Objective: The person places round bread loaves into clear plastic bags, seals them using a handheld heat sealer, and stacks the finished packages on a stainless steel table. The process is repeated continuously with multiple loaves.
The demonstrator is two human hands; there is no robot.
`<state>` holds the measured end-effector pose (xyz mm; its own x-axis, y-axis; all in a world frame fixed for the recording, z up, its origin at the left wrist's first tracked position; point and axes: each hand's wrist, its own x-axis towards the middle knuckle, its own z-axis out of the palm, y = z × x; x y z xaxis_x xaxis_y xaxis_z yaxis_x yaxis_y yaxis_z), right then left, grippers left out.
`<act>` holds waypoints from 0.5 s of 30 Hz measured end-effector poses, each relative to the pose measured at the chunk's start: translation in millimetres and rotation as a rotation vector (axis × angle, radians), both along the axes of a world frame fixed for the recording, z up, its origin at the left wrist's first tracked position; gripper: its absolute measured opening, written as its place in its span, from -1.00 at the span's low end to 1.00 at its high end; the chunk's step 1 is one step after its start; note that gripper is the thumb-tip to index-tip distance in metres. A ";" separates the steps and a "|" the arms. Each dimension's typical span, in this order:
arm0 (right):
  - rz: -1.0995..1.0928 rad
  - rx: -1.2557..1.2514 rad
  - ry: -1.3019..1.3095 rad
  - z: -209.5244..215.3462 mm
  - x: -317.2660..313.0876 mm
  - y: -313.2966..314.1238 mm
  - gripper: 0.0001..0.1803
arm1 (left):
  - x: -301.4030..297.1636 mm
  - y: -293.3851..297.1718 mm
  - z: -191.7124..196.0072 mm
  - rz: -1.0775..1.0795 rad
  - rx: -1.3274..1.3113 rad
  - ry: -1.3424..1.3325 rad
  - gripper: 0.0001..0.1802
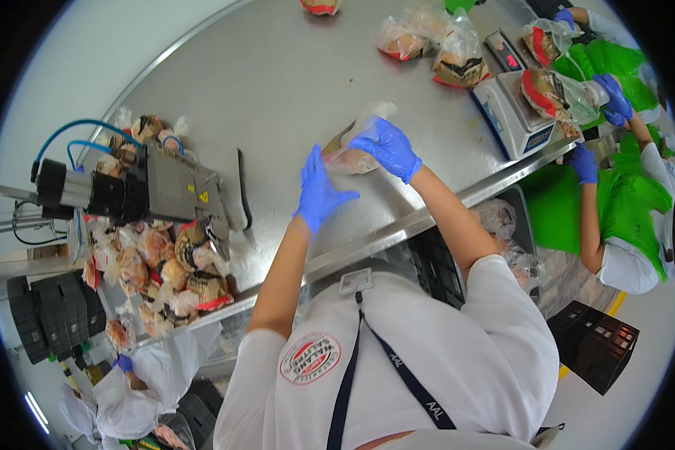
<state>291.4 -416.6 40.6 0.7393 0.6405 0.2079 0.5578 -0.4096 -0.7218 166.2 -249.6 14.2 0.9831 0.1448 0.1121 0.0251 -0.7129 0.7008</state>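
Both my hands wear blue gloves and are over the steel table. My right hand [390,150] has its fingers curled over a clear plastic bag [350,160] with pale, pinkish contents that look like poultry. The bag lies on the tabletop, its loose, see-through end [377,112] stretching toward the far side. Just to the left, my left hand [320,190] is spread, thumb apart from the fingers, and its fingertips come close to the bag's left edge. Whether they touch it I cannot tell.
Left stands a bag-closing machine [176,184] with blue hoses beside a heap of bagged poultry [157,262]. A scale [514,112] bearing a bag is at the right, near co-workers in green aprons [630,217]. More bags [457,56] lie at the far side.
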 end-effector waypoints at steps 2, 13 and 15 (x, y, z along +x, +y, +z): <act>0.304 -0.039 -0.224 9.8 -18.1 11.2 -0.51 | 8.8 9.0 -51.0 -0.011 -0.279 0.046 0.21; 0.258 -0.827 -0.532 -0.1 49.6 17.2 -0.39 | 0.6 35.3 -54.2 -0.093 -0.500 0.152 0.02; 0.262 -0.804 -0.695 -0.1 61.7 14.3 -0.57 | 6.3 32.9 -49.6 -0.106 -0.437 0.167 0.02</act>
